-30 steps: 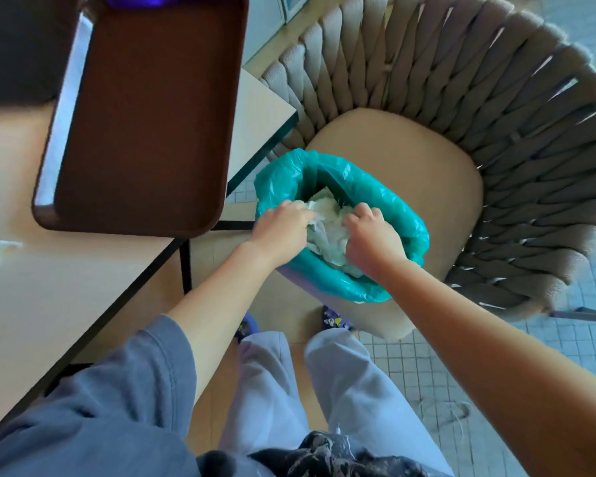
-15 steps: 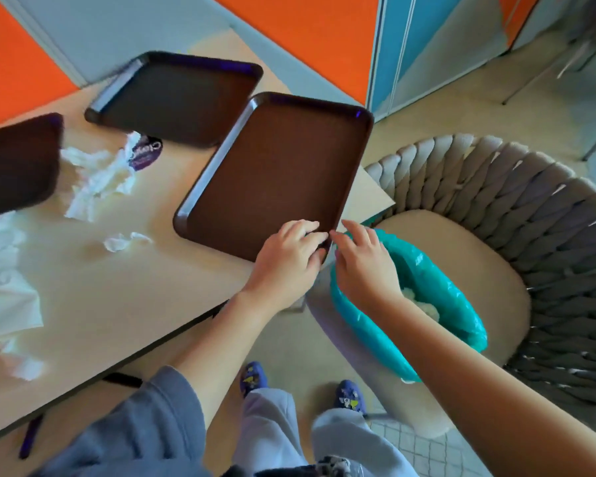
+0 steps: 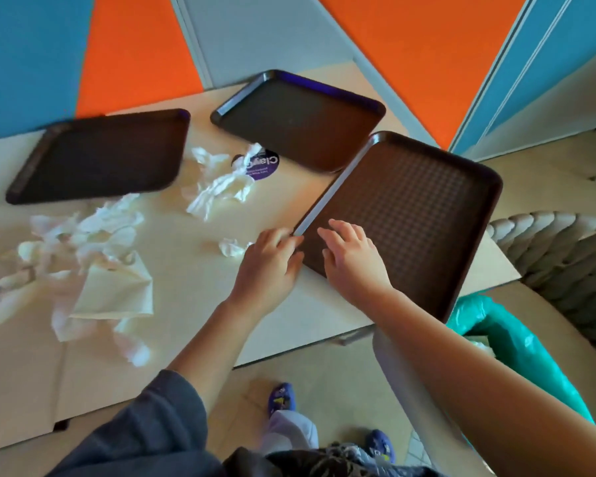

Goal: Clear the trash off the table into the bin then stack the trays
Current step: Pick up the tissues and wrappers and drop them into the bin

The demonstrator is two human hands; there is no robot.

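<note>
Bright, even daylight; soft shadows. Pale glare streak on near tray (image 3: 403,215) rim. Wide-angle bending at edges. Slight motion blur on napkins (image 3: 83,256) and hands.

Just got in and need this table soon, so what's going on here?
A person is clearing it. Both hands are empty: the left hand hovers by a small tissue scrap, the right hand is over the nearest tray. Three trays lie apart, unstacked, including the left tray and the far tray. Crumpled napkins and a purple lid are on the table. The green-lined bin sits on a chair at the right.
</note>
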